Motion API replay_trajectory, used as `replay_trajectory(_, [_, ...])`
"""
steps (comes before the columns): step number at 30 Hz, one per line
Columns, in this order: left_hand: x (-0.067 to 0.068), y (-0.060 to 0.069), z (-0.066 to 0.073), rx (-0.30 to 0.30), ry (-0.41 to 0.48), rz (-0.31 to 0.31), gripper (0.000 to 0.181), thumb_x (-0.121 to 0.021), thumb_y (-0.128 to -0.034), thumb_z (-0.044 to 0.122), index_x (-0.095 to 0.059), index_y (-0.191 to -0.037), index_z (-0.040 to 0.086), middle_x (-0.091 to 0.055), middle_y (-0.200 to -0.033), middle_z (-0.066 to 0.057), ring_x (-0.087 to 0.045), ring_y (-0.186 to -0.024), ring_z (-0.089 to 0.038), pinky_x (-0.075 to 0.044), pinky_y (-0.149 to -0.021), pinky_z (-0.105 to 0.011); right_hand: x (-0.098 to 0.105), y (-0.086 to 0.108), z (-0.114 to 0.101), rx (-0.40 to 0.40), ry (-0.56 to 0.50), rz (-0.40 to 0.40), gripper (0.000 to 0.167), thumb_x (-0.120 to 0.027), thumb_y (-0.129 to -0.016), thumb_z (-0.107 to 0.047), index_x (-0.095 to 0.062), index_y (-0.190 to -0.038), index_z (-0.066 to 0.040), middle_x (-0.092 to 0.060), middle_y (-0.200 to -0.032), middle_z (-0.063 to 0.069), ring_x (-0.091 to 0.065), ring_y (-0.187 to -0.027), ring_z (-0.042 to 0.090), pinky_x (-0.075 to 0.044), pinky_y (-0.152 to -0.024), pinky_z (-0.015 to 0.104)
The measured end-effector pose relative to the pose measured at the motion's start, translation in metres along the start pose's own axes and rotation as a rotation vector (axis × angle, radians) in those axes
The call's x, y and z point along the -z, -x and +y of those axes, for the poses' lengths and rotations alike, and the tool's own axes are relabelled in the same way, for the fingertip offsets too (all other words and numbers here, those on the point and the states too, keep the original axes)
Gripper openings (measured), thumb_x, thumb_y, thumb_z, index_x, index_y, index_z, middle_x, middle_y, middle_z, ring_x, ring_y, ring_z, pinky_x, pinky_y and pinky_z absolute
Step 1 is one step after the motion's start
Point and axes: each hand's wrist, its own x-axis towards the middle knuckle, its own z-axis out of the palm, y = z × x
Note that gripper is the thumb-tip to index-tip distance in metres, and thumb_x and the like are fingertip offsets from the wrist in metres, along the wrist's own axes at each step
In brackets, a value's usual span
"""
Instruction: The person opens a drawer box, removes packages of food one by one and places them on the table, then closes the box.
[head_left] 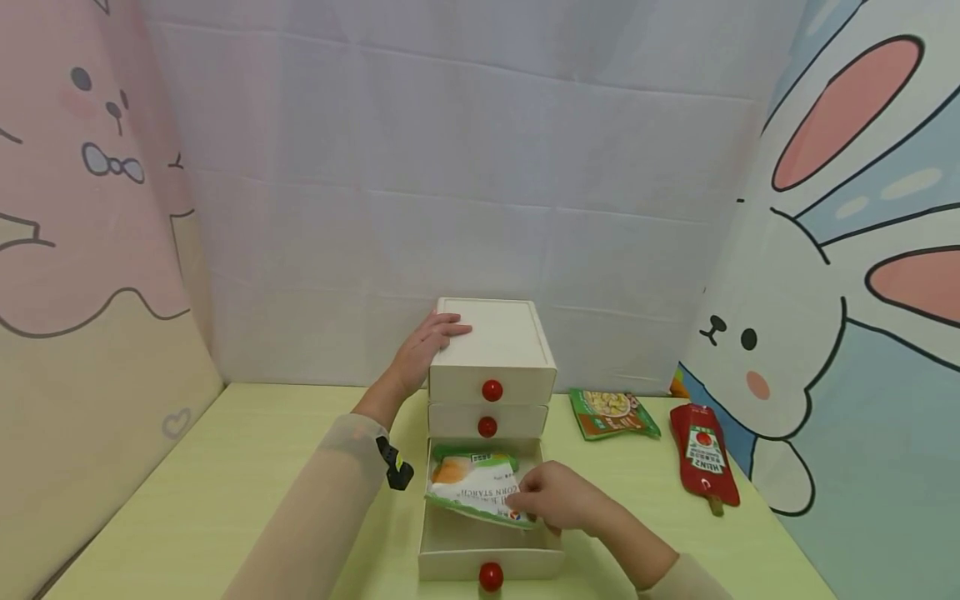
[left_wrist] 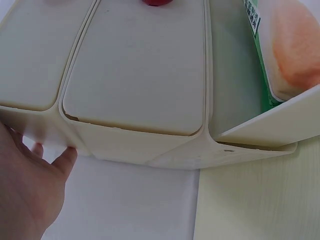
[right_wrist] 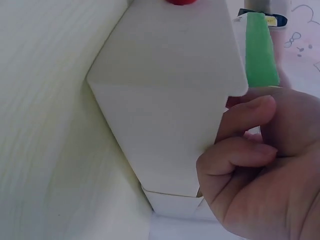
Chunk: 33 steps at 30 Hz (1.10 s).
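Note:
A white chest of drawers with red knobs stands against the back cloth. Its bottom drawer is pulled out, while the two upper ones are closed. My left hand rests on the chest's top left edge, fingers over the top and thumb down the side. In the open drawer lies a white and green packet of corn starch, tilted, its near edge raised. My right hand pinches the packet's right corner at the drawer's right wall. Some fingertips of that hand are hidden in the right wrist view.
To the right of the chest lies a green and brown food packet. Farther right, a red Heinz ketchup pouch lies with its cap toward me. Printed cloths hang on both sides of the pale yellow table.

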Motion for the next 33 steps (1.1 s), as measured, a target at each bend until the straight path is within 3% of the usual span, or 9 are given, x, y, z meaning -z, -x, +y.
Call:
replay_trajectory(5, [0.0, 0.0, 0.0, 0.001, 0.003, 0.003, 0.053, -0.034, -0.1109, 0.019, -0.067, -0.151, 0.008, -0.043, -0.175, -0.007, -0.001, -0.175, -0.028, 0.0, -0.138, -0.067, 0.004, 0.002, -0.001, -0.011, -0.056, 0.01, 0.029, -0.072, -0.104, -0.027, -0.072, -0.081, -0.011, -0.049, -0.062, -0.006, -0.041, -0.046, 0.009, -0.038, -0.047, 0.023])
replay_trajectory(8, [0.0, 0.0, -0.001, 0.004, -0.003, 0.006, 0.052, -0.035, -0.1109, 0.019, -0.068, -0.15, 0.009, -0.043, -0.175, -0.006, -0.001, -0.175, -0.027, 0.0, -0.138, -0.066, 0.006, 0.004, 0.0, 0.0, -0.097, 0.024, 0.027, -0.071, -0.105, -0.026, -0.073, -0.084, -0.009, -0.057, -0.068, -0.006, -0.043, -0.048, 0.009, -0.038, -0.049, 0.024])
replay_trajectory(12, [0.0, 0.0, -0.002, 0.002, -0.016, 0.01, 0.053, -0.035, -0.1111, 0.02, -0.068, -0.151, 0.01, -0.043, -0.175, -0.005, -0.001, -0.175, -0.026, -0.001, -0.138, -0.064, 0.011, 0.007, 0.001, 0.041, -0.18, 0.024, 0.024, -0.069, -0.106, -0.025, -0.075, -0.094, -0.006, -0.07, -0.08, -0.003, -0.043, -0.052, 0.009, -0.037, -0.05, 0.023])
replay_trajectory(18, [0.0, 0.002, -0.001, -0.014, -0.001, 0.017, 0.052, -0.036, -0.1101, 0.019, -0.069, -0.148, 0.007, -0.044, -0.174, -0.008, -0.001, -0.175, -0.028, -0.001, -0.139, -0.062, 0.016, 0.013, 0.004, 0.118, -0.296, -0.019, 0.028, -0.066, -0.109, -0.024, -0.072, -0.098, 0.001, -0.067, -0.076, -0.005, -0.04, -0.052, 0.007, -0.036, -0.049, 0.02])
replay_trajectory(33, [0.0, -0.001, -0.004, -0.011, -0.018, 0.018, 0.052, -0.035, -0.1108, 0.02, -0.069, -0.149, 0.009, -0.044, -0.175, -0.006, -0.001, -0.175, -0.028, 0.0, -0.138, -0.064, 0.031, 0.043, -0.013, 0.169, -0.356, -0.094, 0.036, -0.066, -0.11, -0.026, -0.065, -0.103, 0.01, -0.071, -0.083, -0.004, -0.044, -0.053, 0.006, -0.036, -0.05, 0.019])
